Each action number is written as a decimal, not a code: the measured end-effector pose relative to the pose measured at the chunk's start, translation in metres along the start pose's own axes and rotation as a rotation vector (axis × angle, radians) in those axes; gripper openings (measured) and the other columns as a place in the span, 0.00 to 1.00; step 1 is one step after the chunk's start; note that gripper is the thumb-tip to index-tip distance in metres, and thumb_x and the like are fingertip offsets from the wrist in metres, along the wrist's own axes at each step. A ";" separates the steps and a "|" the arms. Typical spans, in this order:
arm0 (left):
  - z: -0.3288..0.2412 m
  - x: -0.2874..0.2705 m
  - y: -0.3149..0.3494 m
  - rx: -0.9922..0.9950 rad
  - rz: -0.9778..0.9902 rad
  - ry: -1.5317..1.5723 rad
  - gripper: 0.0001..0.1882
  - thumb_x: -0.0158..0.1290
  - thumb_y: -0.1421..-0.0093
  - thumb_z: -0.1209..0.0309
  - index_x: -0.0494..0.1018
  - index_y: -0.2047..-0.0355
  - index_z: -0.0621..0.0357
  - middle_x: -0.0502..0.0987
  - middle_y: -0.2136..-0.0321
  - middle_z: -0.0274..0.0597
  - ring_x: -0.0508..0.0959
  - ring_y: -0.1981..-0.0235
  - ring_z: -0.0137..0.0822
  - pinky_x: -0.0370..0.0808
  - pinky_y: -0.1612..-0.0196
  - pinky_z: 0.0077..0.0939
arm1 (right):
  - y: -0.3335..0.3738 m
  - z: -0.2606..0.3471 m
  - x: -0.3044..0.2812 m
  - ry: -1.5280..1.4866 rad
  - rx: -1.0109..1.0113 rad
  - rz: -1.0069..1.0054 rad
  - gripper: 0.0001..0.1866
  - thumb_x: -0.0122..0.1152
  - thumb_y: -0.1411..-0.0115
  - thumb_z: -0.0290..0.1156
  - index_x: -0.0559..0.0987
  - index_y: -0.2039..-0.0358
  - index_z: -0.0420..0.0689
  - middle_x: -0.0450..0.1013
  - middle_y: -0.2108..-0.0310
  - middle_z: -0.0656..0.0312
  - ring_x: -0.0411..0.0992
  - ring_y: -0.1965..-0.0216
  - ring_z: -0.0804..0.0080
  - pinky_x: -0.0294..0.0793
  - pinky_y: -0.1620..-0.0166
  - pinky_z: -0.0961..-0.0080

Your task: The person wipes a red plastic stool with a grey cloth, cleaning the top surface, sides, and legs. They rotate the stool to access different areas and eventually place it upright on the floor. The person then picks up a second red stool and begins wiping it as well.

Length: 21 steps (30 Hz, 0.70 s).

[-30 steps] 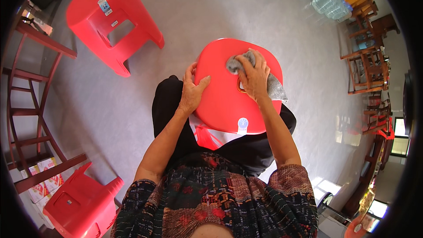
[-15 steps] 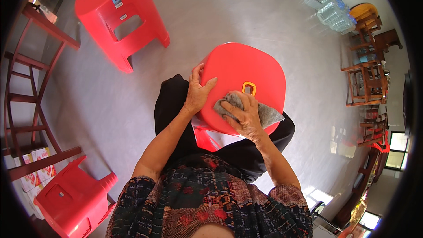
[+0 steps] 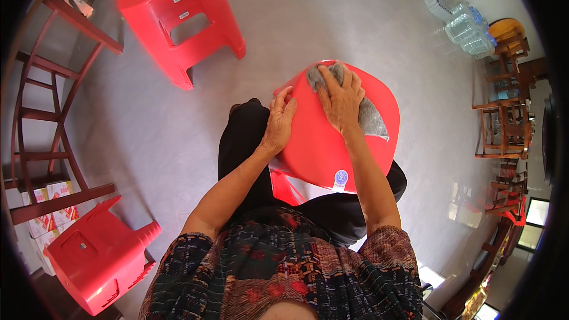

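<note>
A red plastic stool (image 3: 314, 148) stands between my knees, its rounded seat facing up. My left hand (image 3: 280, 123) grips the seat's left edge, with the thumb on the rim. Under my right hand (image 3: 342, 102), a grey cloth (image 3: 373, 120) is pressed onto the seat near its far edge. The cloth bunches up beyond the fingers, and a loose corner spreads to the right of the hand. A round blue sticker (image 3: 341, 176) shows on the seat's near side. The slot in the seat is hidden by my right hand and the cloth.
Another red stool (image 3: 178, 18) stands upright at the far left, and a third (image 3: 95, 255) lies tipped over at the near left. Beside it are a dark wooden rack (image 3: 59, 112) and stacked cartons (image 3: 54, 207). Packs of clear bottles (image 3: 468, 29) and wooden chairs (image 3: 504, 118) line the right.
My right hand has slid the cloth from the near part of the seat to the far edge. The seat's slot is now covered, and the sticker has come into view. My left hand stays at the edge.
</note>
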<state>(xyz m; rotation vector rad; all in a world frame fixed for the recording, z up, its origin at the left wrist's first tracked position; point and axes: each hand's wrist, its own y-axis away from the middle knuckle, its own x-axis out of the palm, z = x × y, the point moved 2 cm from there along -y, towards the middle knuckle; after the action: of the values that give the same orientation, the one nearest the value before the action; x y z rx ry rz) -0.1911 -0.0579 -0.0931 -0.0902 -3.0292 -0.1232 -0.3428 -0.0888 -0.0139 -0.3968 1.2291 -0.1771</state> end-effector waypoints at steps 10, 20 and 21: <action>-0.012 0.000 0.002 0.041 -0.014 -0.037 0.27 0.31 0.30 0.54 0.60 0.40 0.62 0.63 0.43 0.50 0.62 0.41 0.41 0.57 0.38 0.30 | 0.017 0.026 -0.008 -0.041 -0.153 0.079 0.22 0.60 0.47 0.34 0.76 0.50 0.66 0.59 0.39 0.57 0.56 0.41 0.52 0.54 0.45 0.53; -0.019 -0.002 0.007 0.036 -0.037 -0.079 0.31 0.27 0.30 0.51 0.62 0.42 0.64 0.66 0.44 0.51 0.62 0.40 0.42 0.56 0.37 0.30 | 0.105 0.066 -0.059 -0.114 -0.185 0.262 0.24 0.57 0.45 0.36 0.73 0.46 0.55 0.58 0.38 0.56 0.55 0.38 0.57 0.52 0.42 0.60; -0.020 -0.002 0.007 0.043 -0.039 -0.079 0.30 0.29 0.30 0.52 0.63 0.42 0.63 0.66 0.44 0.51 0.62 0.40 0.44 0.55 0.37 0.30 | 0.099 0.064 -0.057 -0.069 -0.177 0.232 0.24 0.57 0.45 0.36 0.73 0.45 0.55 0.58 0.38 0.55 0.55 0.38 0.57 0.52 0.42 0.60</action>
<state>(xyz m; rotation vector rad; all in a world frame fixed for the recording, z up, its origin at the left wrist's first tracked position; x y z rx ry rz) -0.1868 -0.0529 -0.0729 -0.0331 -3.1113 -0.0594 -0.3095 0.0344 0.0156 -0.4063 1.2161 0.1437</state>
